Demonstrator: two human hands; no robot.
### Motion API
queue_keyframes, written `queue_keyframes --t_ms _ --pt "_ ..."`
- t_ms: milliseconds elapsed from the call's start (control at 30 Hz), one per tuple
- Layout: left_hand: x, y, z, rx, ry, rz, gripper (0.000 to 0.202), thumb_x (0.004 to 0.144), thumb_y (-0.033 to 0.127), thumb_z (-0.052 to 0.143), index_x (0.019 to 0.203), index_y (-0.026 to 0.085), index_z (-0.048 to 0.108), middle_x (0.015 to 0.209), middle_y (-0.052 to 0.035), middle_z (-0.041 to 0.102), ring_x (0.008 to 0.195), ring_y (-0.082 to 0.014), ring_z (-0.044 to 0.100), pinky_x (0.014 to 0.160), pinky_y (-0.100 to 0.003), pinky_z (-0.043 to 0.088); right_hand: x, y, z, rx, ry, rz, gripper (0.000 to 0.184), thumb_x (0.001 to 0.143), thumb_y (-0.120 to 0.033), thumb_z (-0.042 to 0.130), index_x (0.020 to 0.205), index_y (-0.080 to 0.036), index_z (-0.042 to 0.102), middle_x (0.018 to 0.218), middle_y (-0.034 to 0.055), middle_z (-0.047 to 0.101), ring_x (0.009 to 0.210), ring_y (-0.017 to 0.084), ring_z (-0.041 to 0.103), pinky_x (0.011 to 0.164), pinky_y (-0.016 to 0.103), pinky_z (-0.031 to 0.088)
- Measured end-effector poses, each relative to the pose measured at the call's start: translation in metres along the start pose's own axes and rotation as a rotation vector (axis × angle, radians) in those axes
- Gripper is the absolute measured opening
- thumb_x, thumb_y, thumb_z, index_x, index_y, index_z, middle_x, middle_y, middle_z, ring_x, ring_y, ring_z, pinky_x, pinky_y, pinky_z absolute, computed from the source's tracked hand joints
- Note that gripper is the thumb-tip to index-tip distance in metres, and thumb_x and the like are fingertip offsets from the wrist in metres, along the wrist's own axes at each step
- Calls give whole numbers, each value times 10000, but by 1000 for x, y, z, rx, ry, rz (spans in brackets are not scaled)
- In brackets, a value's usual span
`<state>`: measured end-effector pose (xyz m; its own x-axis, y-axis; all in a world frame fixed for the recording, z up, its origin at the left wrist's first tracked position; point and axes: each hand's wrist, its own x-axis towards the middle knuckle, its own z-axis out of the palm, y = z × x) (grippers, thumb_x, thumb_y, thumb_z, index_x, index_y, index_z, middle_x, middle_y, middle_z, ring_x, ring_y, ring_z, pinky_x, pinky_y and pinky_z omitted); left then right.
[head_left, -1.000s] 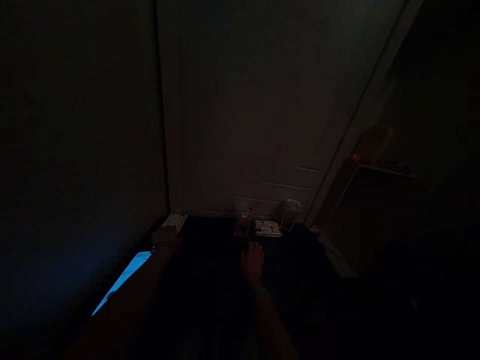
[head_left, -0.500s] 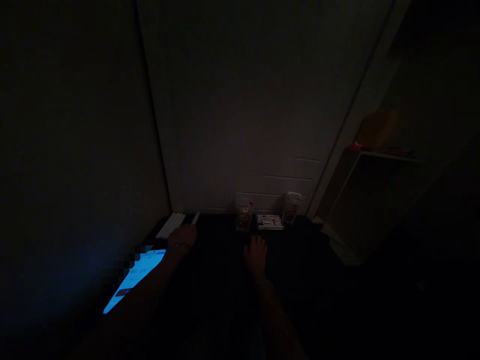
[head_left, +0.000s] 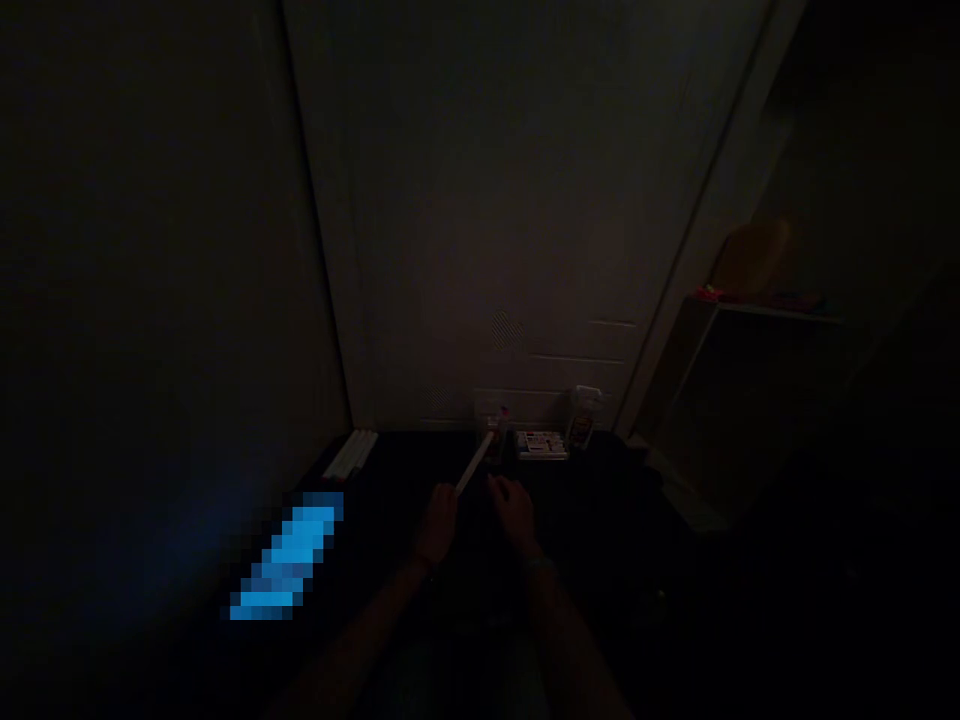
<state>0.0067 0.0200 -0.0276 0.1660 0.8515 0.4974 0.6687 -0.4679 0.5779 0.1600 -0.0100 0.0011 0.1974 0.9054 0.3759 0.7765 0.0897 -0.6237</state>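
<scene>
The room is very dark. My left hand (head_left: 438, 526) is closed around a thin white stick (head_left: 475, 464) that points up and to the right, over a dark table (head_left: 600, 520). My right hand (head_left: 514, 510) rests just to the right of it, close to the stick's lower end; its fingers look loosely spread on the table. Several more white sticks (head_left: 351, 453) lie side by side at the table's far left corner.
A glowing blue screen (head_left: 288, 556) lies on the left of the table. Small clear containers (head_left: 582, 418) and a flat printed box (head_left: 538, 445) stand by the back wall. A shelf (head_left: 750, 330) with an orange object is to the right.
My left hand has picked one white stick from the pile at the far left and carried it to the middle, beside my right hand. The view has shifted slightly.
</scene>
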Motion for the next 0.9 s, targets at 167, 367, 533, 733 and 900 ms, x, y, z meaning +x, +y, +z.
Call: queue_keyframes --t_ms 167,367,533,733,900 --pt "-4 -5 9 141 -147 142 285 868 286 231 943 204 493 969 -44 529 940 -150 502 855 -317 397 -2 -5 -1 13 8 12 407 803 -530 368 929 -243 627 893 21 618 875 152 528 782 237 344" --pt "-9 10 5 256 -237 153 293 856 301 291 1042 200 494 1091 -69 529 1029 -175 469 913 -335 352 -3 -2 2 152 97 -60 313 793 -451 446 873 -217 638 847 19 620 812 135 545 744 242 389" --pt "-7 18 -3 178 -296 101 340 789 216 421 1124 193 476 1155 -72 516 1074 -179 453 950 -331 324 -12 -7 -1 149 43 -318 192 765 -347 536 881 -225 629 866 15 621 839 134 539 776 256 400" --pt "-7 18 -4 172 -294 89 413 749 214 465 1160 163 463 1196 -87 494 1112 -192 435 967 -326 309 -15 -11 -4 247 -51 -360 243 787 -333 499 981 -220 591 950 19 614 880 140 549 801 257 412" --pt "-8 23 -9 129 -277 123 437 760 208 445 1196 176 424 1203 -69 495 1099 -186 447 962 -327 315 -14 -7 -1 347 -48 -305 281 763 -308 507 1011 -196 577 945 22 622 838 148 575 754 251 445"
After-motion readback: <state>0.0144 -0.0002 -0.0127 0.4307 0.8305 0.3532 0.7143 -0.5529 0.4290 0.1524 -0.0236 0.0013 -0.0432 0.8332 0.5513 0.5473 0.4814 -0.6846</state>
